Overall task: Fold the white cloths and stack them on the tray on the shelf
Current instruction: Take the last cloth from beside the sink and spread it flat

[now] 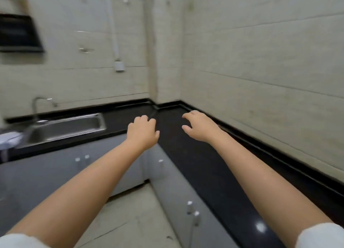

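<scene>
Sitting in the black counter at left, the steel sink looks empty, while the left hand and right hand hover with loosely curled fingers holding nothing; cloths and tray are out of view.

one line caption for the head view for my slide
Both bare hands, left and right, reach empty over the black stone L-shaped countertop beside the stainless steel sink.

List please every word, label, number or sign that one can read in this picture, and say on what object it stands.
None: no readable text shows anywhere in the head view.
The dark panel on the wall is blurred and shows no lettering.
The white box on the wall carries no visible marking.
</scene>
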